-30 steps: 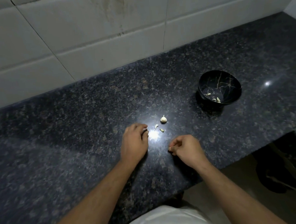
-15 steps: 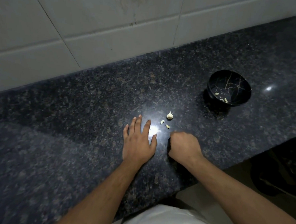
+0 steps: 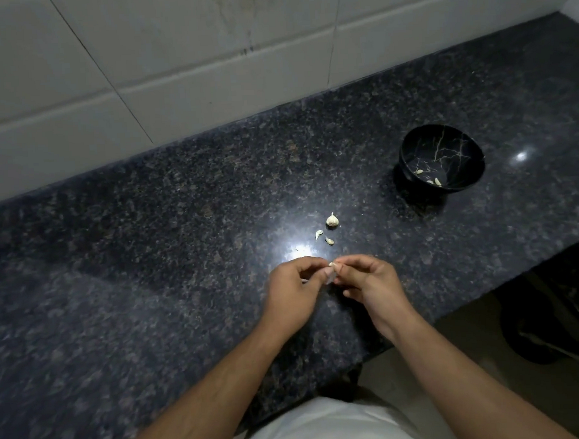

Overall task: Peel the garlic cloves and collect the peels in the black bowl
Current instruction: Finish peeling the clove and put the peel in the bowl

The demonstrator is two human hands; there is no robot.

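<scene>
Half a sec before, the left hand [image 3: 293, 291] lay flat and spread on the counter [image 3: 150, 277] w/ the right hand [image 3: 368, 282] fisted beside it; now both had lifted and met, fingertips of each pinching one small garlic clove [image 3: 332, 265] between them, so peeling of the next clove looked underway. Counted near to far: 1 clove in the hands, 2 small pieces [image 3: 324, 237] just beyond the fingertips, 1 bigger garlic chunk [image 3: 331, 220] past those, then well off to the right 1 black bowl [image 3: 459, 150] w/ approx 3 peels [image 3: 434, 181] inside
</scene>
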